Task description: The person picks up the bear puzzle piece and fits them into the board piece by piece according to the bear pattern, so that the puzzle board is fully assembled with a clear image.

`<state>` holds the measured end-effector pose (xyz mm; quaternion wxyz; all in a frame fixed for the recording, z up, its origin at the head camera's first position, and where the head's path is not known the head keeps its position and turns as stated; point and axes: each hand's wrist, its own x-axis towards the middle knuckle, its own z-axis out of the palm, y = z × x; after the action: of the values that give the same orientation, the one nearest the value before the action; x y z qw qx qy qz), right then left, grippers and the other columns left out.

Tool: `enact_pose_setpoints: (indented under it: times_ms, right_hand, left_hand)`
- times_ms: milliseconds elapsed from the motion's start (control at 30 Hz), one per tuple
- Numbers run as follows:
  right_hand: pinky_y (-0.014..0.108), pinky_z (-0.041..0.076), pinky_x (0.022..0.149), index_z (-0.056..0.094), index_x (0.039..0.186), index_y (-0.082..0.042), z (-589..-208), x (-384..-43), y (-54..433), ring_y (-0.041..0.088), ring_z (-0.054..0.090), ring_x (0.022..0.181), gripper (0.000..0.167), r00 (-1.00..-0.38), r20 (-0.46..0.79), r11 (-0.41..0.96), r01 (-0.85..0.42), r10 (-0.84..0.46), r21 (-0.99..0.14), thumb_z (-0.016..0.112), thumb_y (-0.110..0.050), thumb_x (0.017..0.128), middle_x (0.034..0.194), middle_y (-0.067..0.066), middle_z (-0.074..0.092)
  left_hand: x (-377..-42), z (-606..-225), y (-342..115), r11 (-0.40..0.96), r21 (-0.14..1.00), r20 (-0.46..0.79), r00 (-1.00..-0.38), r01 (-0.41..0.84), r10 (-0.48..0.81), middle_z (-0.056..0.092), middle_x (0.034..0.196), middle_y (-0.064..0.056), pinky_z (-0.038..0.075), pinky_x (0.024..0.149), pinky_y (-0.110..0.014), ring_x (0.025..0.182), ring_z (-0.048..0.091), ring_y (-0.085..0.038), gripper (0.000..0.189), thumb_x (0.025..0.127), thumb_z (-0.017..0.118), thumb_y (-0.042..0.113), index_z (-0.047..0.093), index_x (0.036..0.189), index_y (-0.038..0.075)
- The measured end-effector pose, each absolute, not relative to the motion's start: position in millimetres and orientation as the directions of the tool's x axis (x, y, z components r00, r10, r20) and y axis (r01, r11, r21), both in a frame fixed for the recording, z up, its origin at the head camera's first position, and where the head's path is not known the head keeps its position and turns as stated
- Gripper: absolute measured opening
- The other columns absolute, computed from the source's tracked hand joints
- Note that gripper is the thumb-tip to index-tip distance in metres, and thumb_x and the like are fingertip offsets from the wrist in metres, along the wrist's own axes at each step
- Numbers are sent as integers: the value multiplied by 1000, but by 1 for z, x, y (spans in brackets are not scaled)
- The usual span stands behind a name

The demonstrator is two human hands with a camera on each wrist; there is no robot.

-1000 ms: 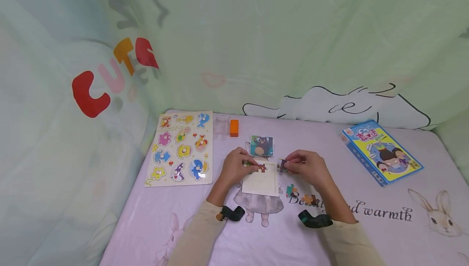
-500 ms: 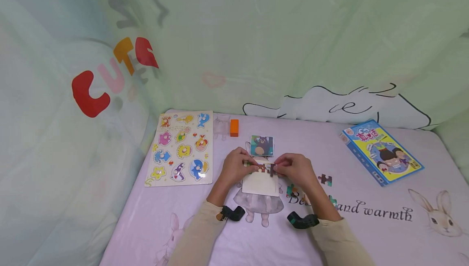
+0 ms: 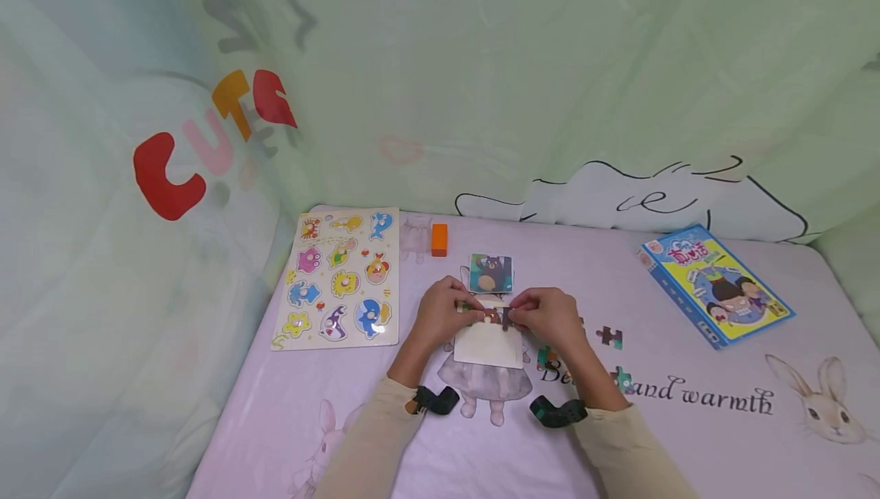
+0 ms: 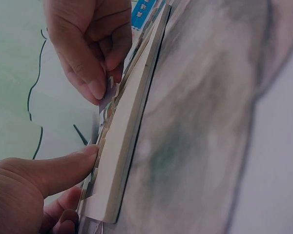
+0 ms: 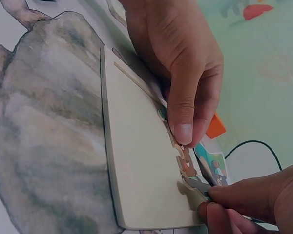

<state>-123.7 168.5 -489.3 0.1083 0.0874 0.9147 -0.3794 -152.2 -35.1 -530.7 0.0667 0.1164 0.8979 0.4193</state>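
Observation:
In the head view, my left hand (image 3: 440, 309) grips the far left part of a pale wooden puzzle board (image 3: 488, 346). Its thumb lies over fitted pieces along the far edge, one showing a brown bear's face (image 5: 188, 168) in the right wrist view. At the board's far right corner my right hand (image 3: 548, 317) pinches a dark puzzle piece (image 5: 199, 186) between thumb and fingers. This piece meets the top row at a tilt; its fit is partly hidden by the fingers. Just beyond the board lies a square bear picture (image 3: 491, 274).
Loose puzzle pieces lie to the right, among them a brown one (image 3: 609, 336) and a green one (image 3: 622, 380); my right forearm covers others. An orange block (image 3: 439, 240) and a sea-animal knob puzzle (image 3: 344, 279) are on the left. A blue-yellow box (image 3: 715, 285) stands right.
My right hand has carried the dark puzzle piece leftward from beside the board onto its far right corner, uncovering loose pieces on the right. My left hand has stayed in place.

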Motion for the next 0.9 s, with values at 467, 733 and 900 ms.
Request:
enact_pose_setpoints:
  times_ms: [467, 733, 900]
  right_hand:
    - [29, 54, 61, 78, 92, -4, -491, -125, 161, 19, 63, 70, 14, -986, -153, 762, 154, 72, -629, 78, -17, 88, 79, 9, 74]
    - [30, 56, 62, 79, 94, -3, -489, -124, 159, 20, 63, 72, 17, -985, -149, 789, 156, 83, -594, 79, -19, 89, 82, 10, 75]
    - [31, 56, 64, 79, 94, -4, -487, -122, 160, 21, 62, 73, 15, -982, -172, 785, 163, 72, -598, 81, -18, 88, 82, 9, 74]
  left_hand:
    - [-152, -529, -36, 617, 770, -12, -963, 163, 271, 60, 96, 3, 42, 78, -27, 89, 52, -13, 8, 84, 84, 26, 84, 90, 21]
    - [-152, -528, -36, 622, 767, -21, -963, 156, 267, 60, 97, 4, 42, 78, -25, 90, 52, -11, 7, 85, 84, 26, 84, 91, 22]
    - [-151, -529, -36, 618, 772, -25, -965, 148, 263, 60, 98, 4, 42, 81, -26, 91, 52, -11, 7, 84, 84, 26, 84, 90, 22]
